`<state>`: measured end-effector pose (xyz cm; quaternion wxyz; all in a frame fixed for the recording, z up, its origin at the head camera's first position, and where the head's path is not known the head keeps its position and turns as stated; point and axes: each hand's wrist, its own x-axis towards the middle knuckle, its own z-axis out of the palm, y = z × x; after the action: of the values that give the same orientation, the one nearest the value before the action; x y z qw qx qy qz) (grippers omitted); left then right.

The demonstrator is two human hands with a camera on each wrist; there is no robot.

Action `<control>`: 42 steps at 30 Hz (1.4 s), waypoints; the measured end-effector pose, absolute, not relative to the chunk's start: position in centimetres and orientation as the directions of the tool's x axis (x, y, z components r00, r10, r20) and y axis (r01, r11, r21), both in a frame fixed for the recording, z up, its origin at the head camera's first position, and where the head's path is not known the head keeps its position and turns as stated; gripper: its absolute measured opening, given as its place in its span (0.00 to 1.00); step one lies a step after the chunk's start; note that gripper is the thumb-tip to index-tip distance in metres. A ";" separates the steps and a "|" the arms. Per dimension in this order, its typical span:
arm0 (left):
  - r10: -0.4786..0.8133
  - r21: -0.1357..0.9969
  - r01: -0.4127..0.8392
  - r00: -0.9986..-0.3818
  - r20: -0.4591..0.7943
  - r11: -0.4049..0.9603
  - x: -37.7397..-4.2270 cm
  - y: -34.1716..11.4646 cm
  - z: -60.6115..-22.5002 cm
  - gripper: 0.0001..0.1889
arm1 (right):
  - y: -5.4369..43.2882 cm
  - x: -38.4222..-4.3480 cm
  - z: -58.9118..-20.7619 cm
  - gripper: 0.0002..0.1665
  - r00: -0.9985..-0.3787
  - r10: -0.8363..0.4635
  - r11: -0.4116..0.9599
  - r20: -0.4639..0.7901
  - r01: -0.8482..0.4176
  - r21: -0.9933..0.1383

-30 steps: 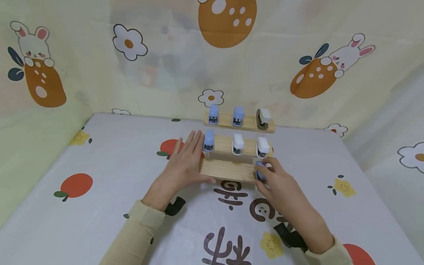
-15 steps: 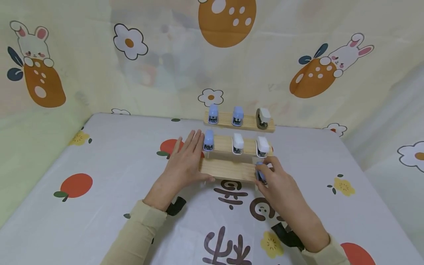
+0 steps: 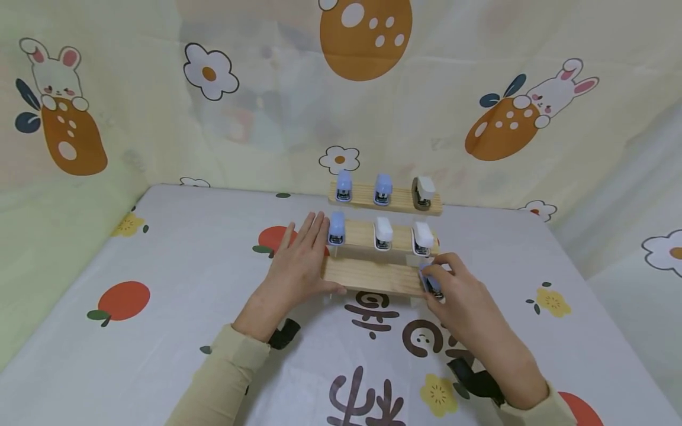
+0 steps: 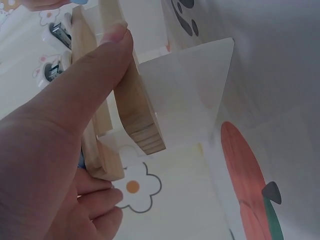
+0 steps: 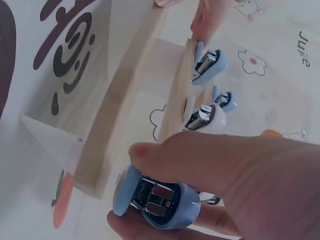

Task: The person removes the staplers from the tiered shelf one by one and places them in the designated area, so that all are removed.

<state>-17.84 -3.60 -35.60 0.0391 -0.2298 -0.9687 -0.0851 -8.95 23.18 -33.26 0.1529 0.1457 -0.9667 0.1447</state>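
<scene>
My right hand (image 3: 460,296) pinches a small light-blue mini stapler (image 5: 160,197) between thumb and fingers. In the right wrist view the stapler is just off the right end of the lowest wooden plank (image 5: 112,115); whether they touch, I cannot tell. That plank belongs to a stepped rack on pale, see-through supports (image 4: 190,90). With fingers straight, my left hand (image 3: 295,266) lies along the rack's left side. Its thumb (image 4: 107,55) presses the front of the lowest plank.
Behind, the middle plank (image 3: 359,234) carries a blue stapler (image 3: 336,228) and two white staplers, one at its right end (image 3: 422,238). Two blue staplers and a white-and-grey one (image 3: 424,192) stand on the top plank (image 3: 405,201). A printed cloth (image 3: 176,248) covers the table.
My right hand has shifted slightly right with the blue stapler, from on the lowest plank's right end to its edge. My left hand stays at the rack's left side.
</scene>
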 end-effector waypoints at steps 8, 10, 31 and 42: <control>0.437 0.171 0.450 -0.892 0.114 0.876 -17.9 -3.7 -35.7 0.72 | 24.4 -9.0 -32.6 0.20 -0.913 -0.254 0.913 0.319 -0.335 -0.232; 0.435 0.174 0.449 -0.893 0.114 0.876 -17.9 -3.7 -35.7 0.72 | 24.8 -9.1 -32.4 0.20 -0.922 -0.240 0.917 0.304 -0.318 -0.242; 0.440 0.184 0.454 -0.891 0.115 0.872 -17.8 -3.7 -35.6 0.71 | 27.7 -13.3 -34.2 0.19 -0.950 -0.135 0.935 0.282 -0.217 -0.281; 0.434 0.152 0.448 -0.893 0.115 0.881 -17.9 -3.6 -35.7 0.72 | 29.5 -16.6 -35.4 0.21 -0.973 -0.141 0.950 0.185 -0.185 -0.252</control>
<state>-17.89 -3.55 -35.74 0.0386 -0.2277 -0.9690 -0.0875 -16.59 29.53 -35.43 0.0829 0.0828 -0.9839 0.1348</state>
